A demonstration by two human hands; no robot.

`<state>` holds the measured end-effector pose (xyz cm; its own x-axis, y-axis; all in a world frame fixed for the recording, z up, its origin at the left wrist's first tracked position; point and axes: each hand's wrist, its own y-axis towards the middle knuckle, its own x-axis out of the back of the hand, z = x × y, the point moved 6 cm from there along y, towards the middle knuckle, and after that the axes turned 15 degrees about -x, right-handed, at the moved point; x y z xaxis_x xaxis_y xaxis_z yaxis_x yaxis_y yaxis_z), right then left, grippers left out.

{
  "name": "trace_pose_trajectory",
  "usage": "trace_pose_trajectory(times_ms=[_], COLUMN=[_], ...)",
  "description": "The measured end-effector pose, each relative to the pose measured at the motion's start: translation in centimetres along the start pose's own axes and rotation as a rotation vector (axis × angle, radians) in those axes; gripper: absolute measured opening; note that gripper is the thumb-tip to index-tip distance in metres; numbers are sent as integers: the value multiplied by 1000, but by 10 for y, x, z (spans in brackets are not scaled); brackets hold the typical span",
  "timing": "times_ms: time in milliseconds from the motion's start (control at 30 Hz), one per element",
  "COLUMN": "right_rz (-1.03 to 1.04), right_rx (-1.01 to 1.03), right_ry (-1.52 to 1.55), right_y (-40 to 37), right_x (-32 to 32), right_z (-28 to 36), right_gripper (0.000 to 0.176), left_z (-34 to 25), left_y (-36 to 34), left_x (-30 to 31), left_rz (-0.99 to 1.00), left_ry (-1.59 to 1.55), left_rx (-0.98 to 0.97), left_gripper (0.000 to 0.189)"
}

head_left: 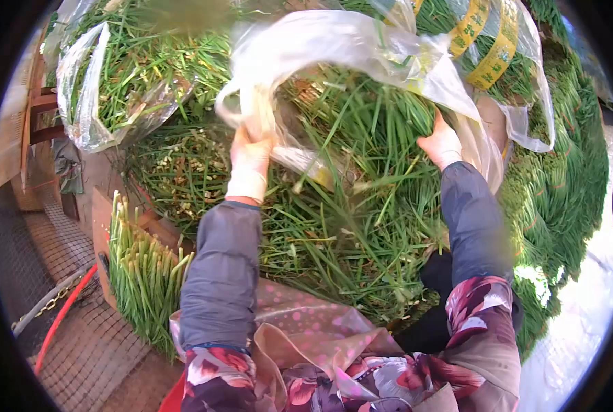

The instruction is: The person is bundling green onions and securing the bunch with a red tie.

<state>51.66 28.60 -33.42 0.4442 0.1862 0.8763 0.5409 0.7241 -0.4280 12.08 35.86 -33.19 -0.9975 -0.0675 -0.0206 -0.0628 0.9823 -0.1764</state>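
The mouth of a clear plastic bag (361,33) is being held spread around a bunch of green stalks (389,113). Bunched film is gripped by the left hand (249,161); the right hand (441,143) is curled against the bunch, but whether film, stalks or both are pinched cannot be told. Loose stalks (347,268) are strewn below both hands. For the next move, a firm hold on the limp film and light pressure on the stalks seem called for.
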Motion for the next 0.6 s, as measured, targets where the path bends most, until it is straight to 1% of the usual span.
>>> trace_pose_trajectory(times_ms=[33, 67, 100, 167, 200, 233, 300, 333, 367, 433, 467, 500, 533, 567, 600], right_rz=[-49, -4, 25, 25, 110, 113, 31, -24, -259, -180, -171, -287, -294, -299, -292], right_rx=[-16, -90, -57, -84, -120, -120, -44, 2, 155, 153, 215, 256, 144, 29, 27], right_ry=[9, -133, -161, -113, -169, -168, -273, -261, -273, -83, -45, -149, -172, -194, -202], right_y=[1, -1, -9, -12, -8, -13, -20, -21, -16, -22, -26, -25, -17, -8, 5], right_x=[4, -5, -15, -40, -48, -39, -2, 15, 23, 35, 33, 24, 14, 7, -3], right_z=[-11, -24, -26, -34, -38, -30, -10, 0, 3, 31, 46, 55, 54, 52, 51], right_gripper=[81, 82, 86, 91, 99, 99, 105, 110, 105, 93, 96, 99, 98, 96, 96], left_z=[-11, -19, -23, -22, -23, -26, -31, -31, -28, -37, -43, -54, -64, -71, -82], left_y=[6, 9, 9, 6, 4, 0, -5, -6, -9, -16, -18, -23, -26, -26, -25], left_x=[-5, -15, -23, -32, -34, -32, -32, -30, -29, -30, -34, -41, -46, -48, -51], left_rz=[121, 154, 184, 213, 243, 243, 251, 255, 253, 200, 198, 227, 257, 258, 275], left_ry=[221, 317, 414, 410, 414, 417, 409, 475, 468, 499, 493, 560, 628, 625, 695], left_rx=[-31, -63, -97, -118, -143, -141, -154, -184, -181, -131, -132, -146, -157, -150, -197], left_gripper=[49, 48, 48, 48, 48, 48, 47, 48, 48, 50, 50, 51, 53, 53, 55])
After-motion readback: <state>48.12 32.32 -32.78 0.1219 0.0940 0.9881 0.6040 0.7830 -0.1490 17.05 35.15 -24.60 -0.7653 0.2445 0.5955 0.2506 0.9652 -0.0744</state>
